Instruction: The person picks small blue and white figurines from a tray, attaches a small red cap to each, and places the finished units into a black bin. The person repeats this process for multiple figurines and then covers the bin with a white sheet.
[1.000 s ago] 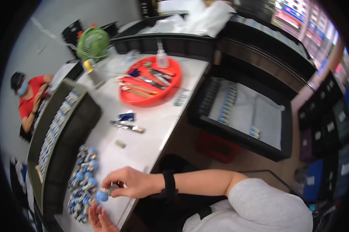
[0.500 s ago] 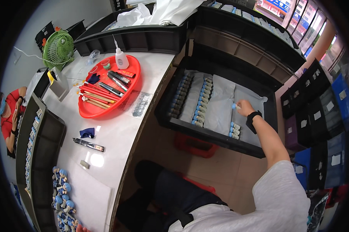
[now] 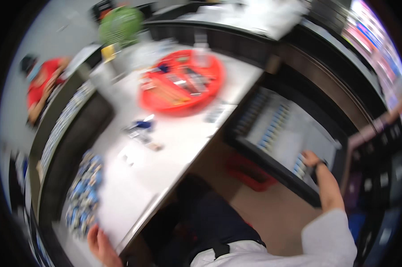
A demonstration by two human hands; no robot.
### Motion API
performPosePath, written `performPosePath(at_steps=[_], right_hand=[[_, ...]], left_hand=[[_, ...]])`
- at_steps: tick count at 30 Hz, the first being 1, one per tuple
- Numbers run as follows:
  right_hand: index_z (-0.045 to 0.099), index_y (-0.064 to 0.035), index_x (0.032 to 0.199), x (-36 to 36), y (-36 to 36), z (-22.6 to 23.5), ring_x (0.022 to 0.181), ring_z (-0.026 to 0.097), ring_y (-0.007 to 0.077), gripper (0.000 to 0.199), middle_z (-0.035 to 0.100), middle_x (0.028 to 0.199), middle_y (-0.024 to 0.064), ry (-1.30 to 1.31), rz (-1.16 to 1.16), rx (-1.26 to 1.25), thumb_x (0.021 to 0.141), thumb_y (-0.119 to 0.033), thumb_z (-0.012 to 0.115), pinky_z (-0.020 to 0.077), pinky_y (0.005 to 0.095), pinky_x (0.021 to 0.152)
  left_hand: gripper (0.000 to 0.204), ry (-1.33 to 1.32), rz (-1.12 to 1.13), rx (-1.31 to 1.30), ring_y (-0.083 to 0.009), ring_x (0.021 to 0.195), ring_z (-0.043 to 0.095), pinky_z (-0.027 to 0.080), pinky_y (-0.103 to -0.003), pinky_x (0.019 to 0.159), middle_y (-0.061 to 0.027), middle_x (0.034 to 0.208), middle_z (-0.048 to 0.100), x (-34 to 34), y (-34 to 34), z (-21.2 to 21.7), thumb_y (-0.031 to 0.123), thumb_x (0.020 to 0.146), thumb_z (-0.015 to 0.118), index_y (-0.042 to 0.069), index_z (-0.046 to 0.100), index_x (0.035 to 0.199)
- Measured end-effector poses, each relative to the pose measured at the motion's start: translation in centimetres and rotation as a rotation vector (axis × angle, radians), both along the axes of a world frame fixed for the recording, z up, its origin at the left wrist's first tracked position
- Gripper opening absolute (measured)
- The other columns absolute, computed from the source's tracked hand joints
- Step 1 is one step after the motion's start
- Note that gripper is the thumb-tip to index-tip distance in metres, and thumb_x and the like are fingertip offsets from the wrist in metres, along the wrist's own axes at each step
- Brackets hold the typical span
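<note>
My right hand point(image 3: 312, 158), a dark band at its wrist, is down in the black bin point(image 3: 281, 171) on the right. It is at the far end of a short row of small blue-topped figurines point(image 3: 299, 166). Blur smears its fingers, so whether it grips a figurine does not show. At the lower left my left hand point(image 3: 102, 247) has its fingers stretched out, with nothing seen in them. It is at the near end of a heap of blue-headed figurines point(image 3: 86, 196) on the white table point(image 3: 165, 147).
A red round tray point(image 3: 174, 106) of brushes and pens stands farther back on the table, near a green fan point(image 3: 121, 26). Longer figurine rows point(image 3: 273, 127) lie on white sheets in the bin. A person in red point(image 3: 43, 82) sits behind the dark bin point(image 3: 72, 147) at left.
My view has swung left and blurred. My right hand, which held a blue-topped figurine above the bin, is now at the short row. My left hand has come further into view beside the heap.
</note>
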State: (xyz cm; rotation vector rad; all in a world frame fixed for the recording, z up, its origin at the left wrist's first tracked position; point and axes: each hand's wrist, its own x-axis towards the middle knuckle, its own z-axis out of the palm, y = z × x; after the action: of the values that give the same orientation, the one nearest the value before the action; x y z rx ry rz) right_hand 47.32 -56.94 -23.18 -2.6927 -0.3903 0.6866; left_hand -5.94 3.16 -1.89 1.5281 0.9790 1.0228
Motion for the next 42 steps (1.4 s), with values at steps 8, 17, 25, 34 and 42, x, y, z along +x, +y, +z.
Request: performPosePath(at_steps=[8, 17, 25, 34, 42], right_hand=[[0.048, -0.0049, 0.126, 6.3, -0.1, 0.9, 0.096, 0.058, 0.0222, 0.046, 0.057, 0.114, 0.0117, -0.484, -0.244, 0.524, 0.080, -0.002, 0.053, 0.0475, 0.0291, 0.076], [0.055, -0.0023, 0.109, -19.7, 35.9, 25.3, 0.068, 0.056, 0.0082, 0.025, 0.059, 0.090, 0.0048, 0.287, 0.368, 1.174, 0.084, -0.001, 0.058, 0.0451, 0.0187, 0.057], [0.060, -0.0013, 0.105, -32.0, 47.8, 24.9, 0.072, 0.059, 0.0082, 0.024, 0.061, 0.088, 0.0051, 0.499, 0.760, 1.232, 0.081, -0.002, 0.063, 0.0470, 0.0198, 0.062], [0.057, 0.0010, 0.104, -33.1, 52.1, 22.0, 0.079, 0.061, 0.0226, 0.024, 0.061, 0.092, 0.0140, 0.305, 0.877, 1.249, 0.082, -0.007, 0.057, 0.0494, 0.0309, 0.070], [0.064, -0.0020, 0.092, -34.2, 51.8, 21.1, 0.064, 0.061, 0.0242, 0.020, 0.064, 0.075, 0.0115, 0.133, 0.771, 1.463, 0.075, -0.012, 0.060, 0.0477, 0.0341, 0.058]], left_hand=[[0.025, -0.209, -0.154, -0.029, -0.0142, 0.091, 0.060, 0.048, -0.025, 0.082, -0.0100, 0.103, 0.062, 3.4, -2.2, 2.4, -0.007, 0.081, 0.059, -0.003, 0.060, 0.105], [0.023, -0.077, -0.255, 0.221, -0.0178, 0.094, 0.060, 0.049, -0.028, 0.081, -0.0118, 0.098, 0.063, 1.4, -4.9, 5.6, -0.009, 0.078, 0.062, -0.003, 0.063, 0.100], [0.016, 0.464, -0.354, 0.578, -0.0215, 0.085, 0.062, 0.049, -0.030, 0.074, -0.0115, 0.094, 0.063, 1.0, 0.7, 9.2, 0.003, 0.077, 0.066, -0.001, 0.064, 0.092], [0.049, 1.293, -0.154, 0.914, -0.0338, 0.095, 0.056, 0.045, -0.043, 0.082, -0.0202, 0.106, 0.059, 5.2, 2.1, 10.5, 0.041, 0.080, 0.065, -0.002, 0.059, 0.103], [0.040, 0.983, -0.138, 1.093, -0.0369, 0.090, 0.054, 0.042, -0.047, 0.079, -0.0206, 0.090, 0.059, 4.3, 3.7, 7.9, 0.037, 0.071, 0.068, 0.001, 0.061, 0.088]])
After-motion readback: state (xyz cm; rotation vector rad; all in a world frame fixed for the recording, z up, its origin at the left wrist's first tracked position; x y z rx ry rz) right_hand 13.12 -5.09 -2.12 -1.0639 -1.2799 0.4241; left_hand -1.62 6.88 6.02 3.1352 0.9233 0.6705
